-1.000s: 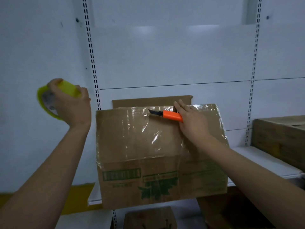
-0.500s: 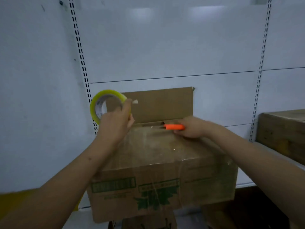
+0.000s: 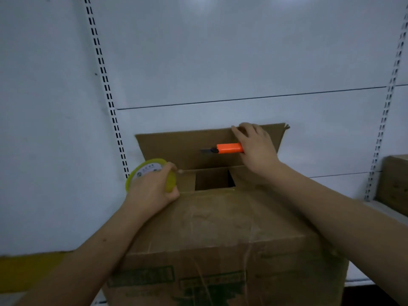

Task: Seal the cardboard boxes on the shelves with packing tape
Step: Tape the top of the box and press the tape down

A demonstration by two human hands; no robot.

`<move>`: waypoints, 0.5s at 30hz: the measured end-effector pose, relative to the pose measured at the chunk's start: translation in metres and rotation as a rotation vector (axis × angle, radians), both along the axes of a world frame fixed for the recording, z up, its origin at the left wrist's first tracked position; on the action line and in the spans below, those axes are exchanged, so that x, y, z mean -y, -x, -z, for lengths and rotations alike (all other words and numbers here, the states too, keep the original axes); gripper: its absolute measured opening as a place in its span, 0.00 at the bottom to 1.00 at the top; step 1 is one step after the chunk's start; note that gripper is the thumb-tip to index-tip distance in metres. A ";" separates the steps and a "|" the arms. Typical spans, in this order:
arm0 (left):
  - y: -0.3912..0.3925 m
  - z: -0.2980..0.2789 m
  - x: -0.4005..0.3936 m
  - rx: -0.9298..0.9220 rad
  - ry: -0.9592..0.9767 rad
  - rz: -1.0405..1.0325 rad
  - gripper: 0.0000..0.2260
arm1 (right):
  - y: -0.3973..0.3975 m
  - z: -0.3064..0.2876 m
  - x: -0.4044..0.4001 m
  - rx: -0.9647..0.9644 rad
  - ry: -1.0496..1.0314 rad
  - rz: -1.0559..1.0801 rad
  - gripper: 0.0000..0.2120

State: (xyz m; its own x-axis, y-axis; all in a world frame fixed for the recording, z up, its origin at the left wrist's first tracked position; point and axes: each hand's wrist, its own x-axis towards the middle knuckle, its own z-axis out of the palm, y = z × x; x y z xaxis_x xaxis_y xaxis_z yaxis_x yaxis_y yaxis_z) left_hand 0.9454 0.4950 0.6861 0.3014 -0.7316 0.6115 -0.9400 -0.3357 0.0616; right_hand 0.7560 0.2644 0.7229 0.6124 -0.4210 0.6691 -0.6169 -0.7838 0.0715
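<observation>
Since 0.5 s ago the right hand (image 3: 257, 146) has risen from the box top to the upper edge of the standing rear flap (image 3: 187, 149), and the left hand (image 3: 152, 191) has dropped with the tape roll (image 3: 150, 173) to the box's back left corner. Sitting on the shelf (image 3: 384, 212) against the white back panel (image 3: 220, 62), the cardboard box (image 3: 220, 228) has its near flap folded flat and a dark gap open behind it. Fingers of the right hand hook over the flap's edge while the same hand grips an orange utility knife (image 3: 228, 148), blade out and pointing left. The left hand is clamped around the yellow-green roll.

To do this step well, I judge the rear flap should be pulled down until it meets the near flap squarely, with the exposed blade kept off the cardboard, before tape goes across the seam.

Green printing on the box front is too blurred to read; the roll's core label is likewise illegible. A second box (image 3: 395, 180) sits at far right.
</observation>
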 end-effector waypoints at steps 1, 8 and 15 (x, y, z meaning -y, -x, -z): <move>0.000 0.000 -0.003 -0.014 0.043 0.047 0.21 | -0.002 0.000 0.001 -0.014 0.015 0.006 0.32; 0.035 -0.030 -0.035 -0.365 0.573 0.292 0.16 | 0.014 -0.028 -0.011 -0.308 -0.444 -0.160 0.13; 0.052 -0.087 -0.002 -0.928 0.479 0.656 0.09 | 0.032 0.010 0.021 -0.099 -0.947 -0.284 0.13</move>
